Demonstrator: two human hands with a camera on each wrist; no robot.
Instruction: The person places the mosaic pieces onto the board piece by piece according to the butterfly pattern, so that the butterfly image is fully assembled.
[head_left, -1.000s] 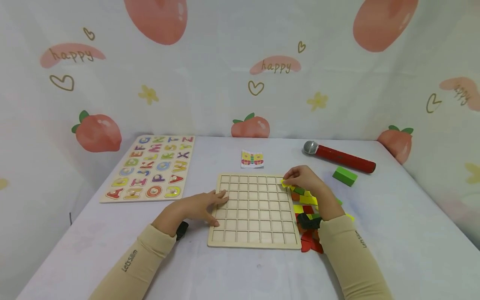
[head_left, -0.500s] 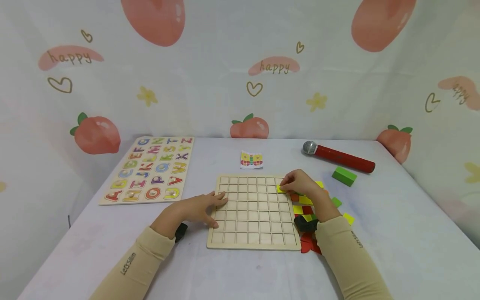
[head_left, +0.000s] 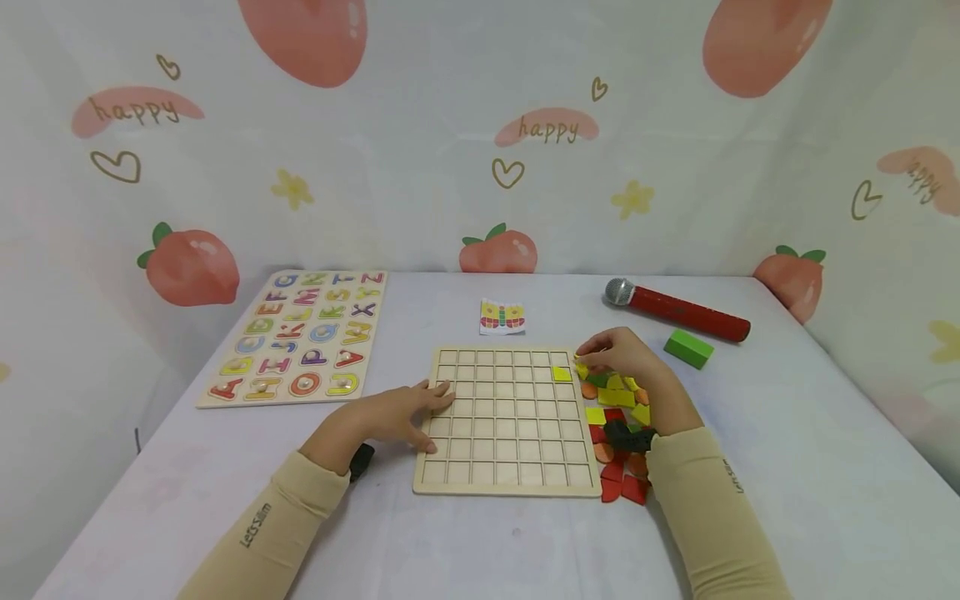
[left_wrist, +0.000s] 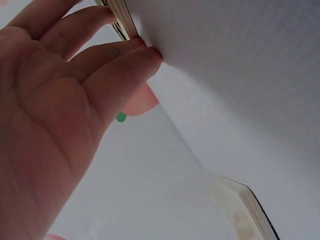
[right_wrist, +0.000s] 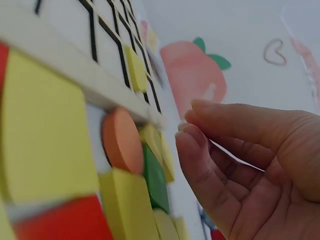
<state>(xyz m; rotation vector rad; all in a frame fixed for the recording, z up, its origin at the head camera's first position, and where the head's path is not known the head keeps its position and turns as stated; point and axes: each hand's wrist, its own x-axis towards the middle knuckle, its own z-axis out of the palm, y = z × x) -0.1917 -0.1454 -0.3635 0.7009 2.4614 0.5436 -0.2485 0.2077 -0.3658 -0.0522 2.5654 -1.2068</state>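
A wooden grid board (head_left: 487,417) lies flat, with one yellow square tile (head_left: 562,374) in a cell near its top right. At the board's left edge my left hand (head_left: 393,414) rests with spread fingers; its fingertips touch the rim in the left wrist view. My right hand (head_left: 621,354) hovers just off the board's upper right corner. Its thumb and fingertips are close together in the right wrist view, with nothing visible between them. Below them lie yellow pieces (right_wrist: 152,140), a green piece (right_wrist: 156,180) and an orange rounded piece (right_wrist: 122,141).
Several red pieces (head_left: 622,485) lie along the board's right side. A green block (head_left: 688,349) and a red microphone (head_left: 678,311) sit farther right. Behind the board is a butterfly picture card (head_left: 502,317); an alphabet puzzle (head_left: 296,337) stands at left.
My right hand set the yellow tile into a cell, let it go and moved right to the loose pieces. The left hand stays at the board's edge.
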